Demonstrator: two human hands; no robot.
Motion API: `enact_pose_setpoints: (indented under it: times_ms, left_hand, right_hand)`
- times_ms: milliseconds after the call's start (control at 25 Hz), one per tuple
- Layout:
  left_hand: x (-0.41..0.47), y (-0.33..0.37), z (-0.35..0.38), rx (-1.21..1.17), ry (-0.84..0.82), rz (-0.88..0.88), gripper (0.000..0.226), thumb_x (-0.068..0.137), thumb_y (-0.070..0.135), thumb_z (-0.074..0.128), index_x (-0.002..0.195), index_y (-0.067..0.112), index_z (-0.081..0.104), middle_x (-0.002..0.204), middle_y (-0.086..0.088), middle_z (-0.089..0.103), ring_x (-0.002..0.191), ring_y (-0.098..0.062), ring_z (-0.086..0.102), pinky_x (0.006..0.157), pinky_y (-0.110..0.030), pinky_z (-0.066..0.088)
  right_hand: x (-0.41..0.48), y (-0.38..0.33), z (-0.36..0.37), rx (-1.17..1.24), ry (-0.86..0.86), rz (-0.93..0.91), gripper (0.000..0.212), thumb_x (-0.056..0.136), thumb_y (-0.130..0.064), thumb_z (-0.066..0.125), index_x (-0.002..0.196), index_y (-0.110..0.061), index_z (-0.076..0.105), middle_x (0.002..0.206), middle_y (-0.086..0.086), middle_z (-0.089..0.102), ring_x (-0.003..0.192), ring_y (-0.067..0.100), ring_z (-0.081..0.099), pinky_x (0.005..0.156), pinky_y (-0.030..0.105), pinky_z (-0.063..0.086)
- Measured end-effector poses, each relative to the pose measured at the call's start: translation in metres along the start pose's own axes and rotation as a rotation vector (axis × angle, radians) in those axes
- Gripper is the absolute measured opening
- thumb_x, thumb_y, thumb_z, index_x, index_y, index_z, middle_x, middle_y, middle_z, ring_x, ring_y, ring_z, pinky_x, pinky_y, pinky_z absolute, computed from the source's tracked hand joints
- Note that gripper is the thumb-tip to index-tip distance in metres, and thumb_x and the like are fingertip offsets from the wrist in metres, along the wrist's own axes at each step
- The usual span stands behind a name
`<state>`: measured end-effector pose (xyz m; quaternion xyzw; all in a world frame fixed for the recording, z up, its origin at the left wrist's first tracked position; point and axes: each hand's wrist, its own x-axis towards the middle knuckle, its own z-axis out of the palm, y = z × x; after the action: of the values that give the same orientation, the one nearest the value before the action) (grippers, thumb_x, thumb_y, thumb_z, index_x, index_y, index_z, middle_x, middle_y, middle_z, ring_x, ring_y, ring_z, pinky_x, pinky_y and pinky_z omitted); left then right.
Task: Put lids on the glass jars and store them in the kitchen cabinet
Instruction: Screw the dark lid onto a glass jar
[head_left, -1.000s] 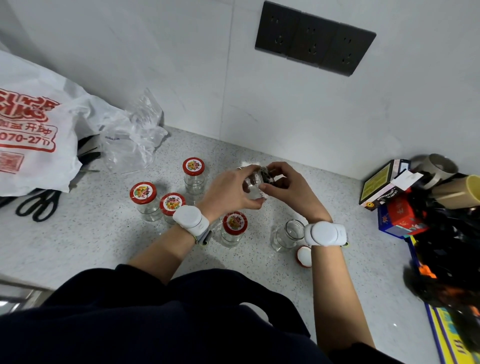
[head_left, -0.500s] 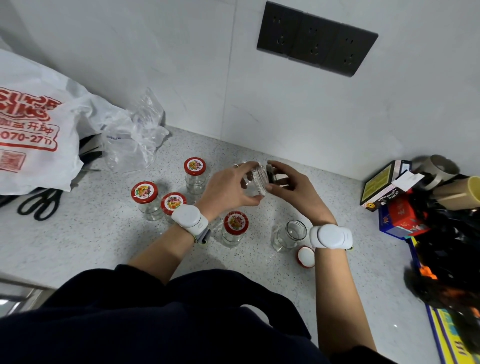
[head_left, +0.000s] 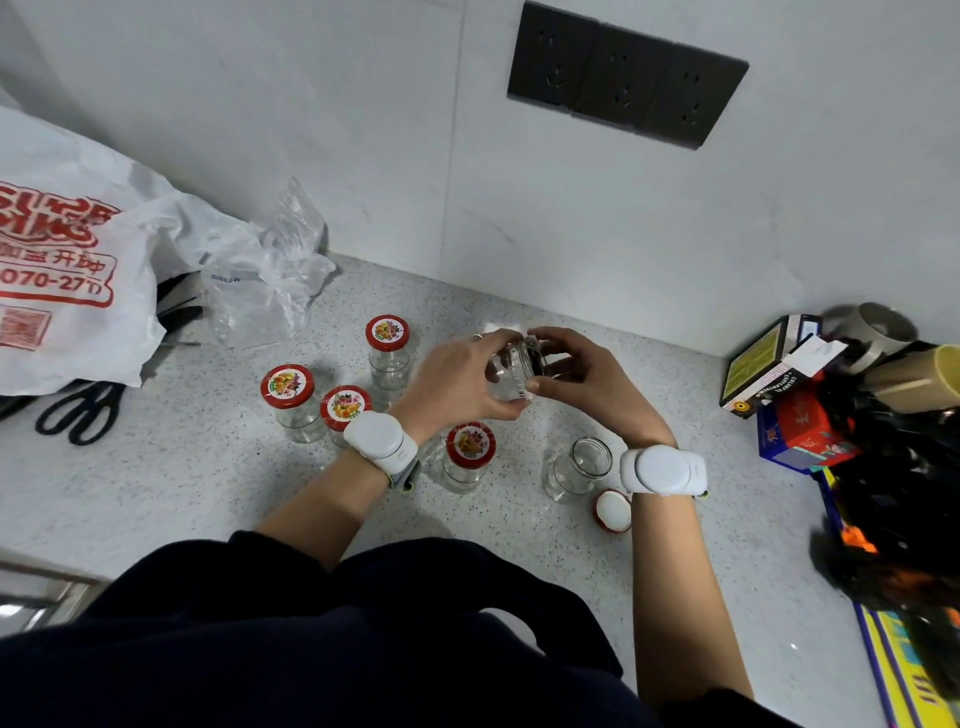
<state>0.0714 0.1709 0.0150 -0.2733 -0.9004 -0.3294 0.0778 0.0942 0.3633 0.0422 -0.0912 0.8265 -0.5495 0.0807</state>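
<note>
On my feed the left hand (head_left: 457, 382) grips a glass jar (head_left: 506, 374) by its body, fingers wrapped round it, holding it tipped on its side above the countertop (head_left: 156, 493). The right hand (head_left: 592, 384) has fingers and thumb curled round the lid (head_left: 535, 357) at the jar's mouth. I count 4 lidded jars (head_left: 387, 348) standing upright below and left of the hands. 1 open jar (head_left: 579, 470) stands just beside the right wrist, with a loose lid (head_left: 613, 512) lying white side up next to it. Scissors (head_left: 78, 410) lie far left
</note>
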Motion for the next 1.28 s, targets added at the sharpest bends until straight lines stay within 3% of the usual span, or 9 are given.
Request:
enact_pose_setpoints:
  times_ms: [200, 360, 480, 640, 720, 880, 1080, 1280]
  left_hand:
    - [0.000, -0.001, 0.000, 0.005, -0.017, -0.007, 0.078, 0.066, 0.046, 0.078, 0.132, 0.019, 0.048, 0.098, 0.001, 0.069, 0.076, -0.009, 0.063, 0.072, -0.026, 0.055]
    - [0.000, 0.001, -0.001, -0.071, -0.029, -0.038, 0.070, 0.067, 0.047, 0.077, 0.126, 0.021, 0.050, 0.091, 0.008, 0.066, 0.073, -0.005, 0.062, 0.072, -0.025, 0.055]
    - [-0.001, 0.006, 0.001, -0.174, -0.047, -0.075, 0.064, 0.068, 0.041, 0.078, 0.122, 0.022, 0.052, 0.082, 0.015, 0.063, 0.069, 0.003, 0.062, 0.067, -0.018, 0.053]
    - [0.000, 0.007, 0.000, -0.031, -0.021, -0.024, 0.071, 0.066, 0.045, 0.078, 0.126, 0.021, 0.050, 0.090, 0.012, 0.063, 0.072, -0.002, 0.059, 0.068, -0.016, 0.045]
    - [0.002, 0.005, 0.000, 0.036, -0.006, -0.005, 0.074, 0.066, 0.049, 0.078, 0.128, 0.021, 0.049, 0.096, 0.009, 0.066, 0.077, -0.006, 0.062, 0.070, -0.018, 0.046]
    - [0.003, 0.001, 0.004, 0.126, 0.004, 0.036, 0.079, 0.066, 0.054, 0.076, 0.129, 0.016, 0.047, 0.100, 0.003, 0.068, 0.080, -0.010, 0.065, 0.069, -0.026, 0.054]
    - [0.002, 0.000, 0.007, 0.160, 0.034, 0.056, 0.079, 0.069, 0.053, 0.074, 0.131, 0.013, 0.046, 0.103, -0.002, 0.068, 0.080, -0.015, 0.067, 0.066, -0.031, 0.056]
    - [0.003, 0.001, 0.008, 0.195, 0.083, 0.072, 0.077, 0.070, 0.051, 0.075, 0.131, 0.013, 0.047, 0.107, -0.003, 0.067, 0.078, -0.017, 0.067, 0.062, -0.032, 0.055]
  right_hand:
    - [0.001, 0.001, 0.004, -0.051, 0.006, 0.011, 0.047, 0.079, -0.029, 0.076, 0.120, -0.029, 0.055, 0.105, -0.010, 0.061, 0.081, 0.015, 0.065, 0.081, 0.031, 0.056]
    - [0.002, -0.001, 0.014, -0.077, 0.077, 0.000, 0.036, 0.083, -0.034, 0.069, 0.114, -0.025, 0.052, 0.095, -0.010, 0.059, 0.068, 0.012, 0.057, 0.069, 0.028, 0.051]
    - [0.003, -0.003, 0.022, -0.238, 0.168, -0.044, 0.031, 0.084, -0.051, 0.057, 0.104, -0.029, 0.049, 0.081, -0.010, 0.061, 0.064, 0.009, 0.057, 0.063, 0.028, 0.047]
    - [0.004, -0.003, 0.033, -0.512, 0.336, -0.032, 0.037, 0.082, -0.062, 0.038, 0.089, -0.027, 0.048, 0.064, -0.008, 0.058, 0.058, 0.009, 0.054, 0.054, 0.027, 0.038]
    - [0.006, -0.005, 0.036, -0.502, 0.380, 0.019, 0.038, 0.085, -0.061, 0.036, 0.084, -0.025, 0.048, 0.062, -0.006, 0.056, 0.059, 0.012, 0.053, 0.055, 0.028, 0.037]
    - [0.013, -0.004, 0.036, -0.433, 0.306, 0.149, 0.039, 0.089, -0.060, 0.037, 0.077, -0.025, 0.048, 0.065, -0.005, 0.059, 0.063, 0.016, 0.055, 0.060, 0.030, 0.038]
    - [0.014, -0.005, 0.034, -0.269, 0.295, 0.191, 0.043, 0.086, -0.062, 0.042, 0.074, -0.022, 0.051, 0.067, -0.004, 0.060, 0.064, 0.018, 0.055, 0.065, 0.038, 0.045]
    - [0.013, -0.011, 0.033, -0.226, 0.269, 0.248, 0.056, 0.087, -0.070, 0.036, 0.080, -0.019, 0.057, 0.070, -0.003, 0.060, 0.063, 0.014, 0.054, 0.062, 0.030, 0.043]
